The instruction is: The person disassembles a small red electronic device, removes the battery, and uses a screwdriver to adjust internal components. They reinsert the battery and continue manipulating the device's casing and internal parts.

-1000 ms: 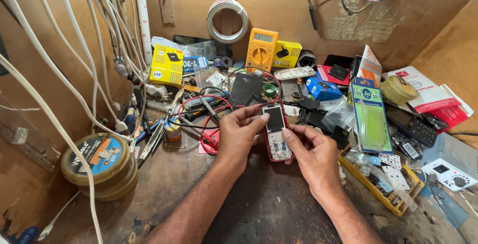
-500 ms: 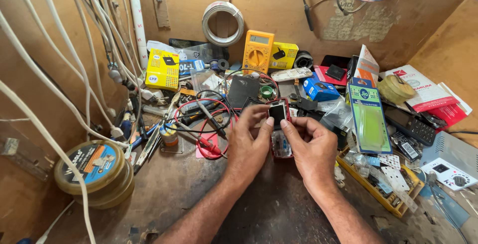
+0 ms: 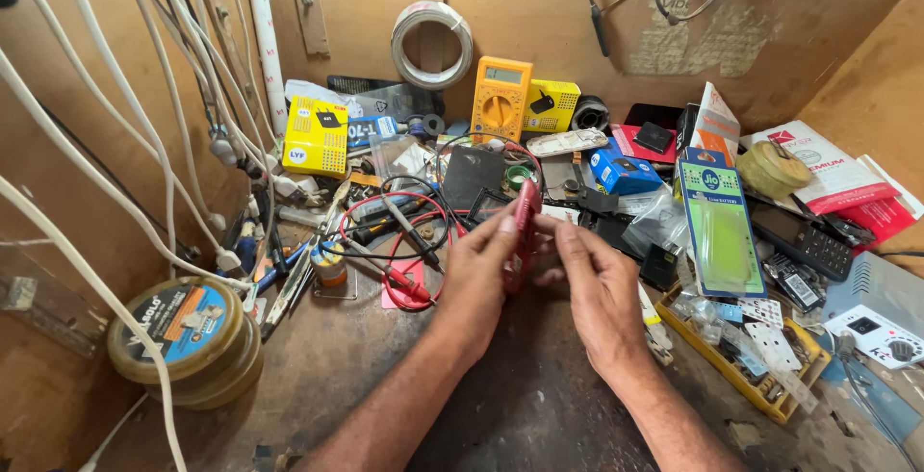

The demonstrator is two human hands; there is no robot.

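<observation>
Sitting at nine o'clock on the cluttered bench, a stack of round solder tins lies under hanging white cables, well apart from the work. Toward the centre, the left hand pinches a small red phone turned edge-on, thumb and fingertips clamped along its side; red and black probe leads coil just beside that hand at ten o'clock. At three o'clock of the phone, the right hand closes its fingers on the other edge, so both hands grip the one handset above the bench. At twelve o'clock an orange multimeter leans on the back wall, untouched. Judging from this, the handset looks whole, casing closed; any opening or testing seems not yet begun. Further right, a green blister pack and a yellow parts tray lie near.
</observation>
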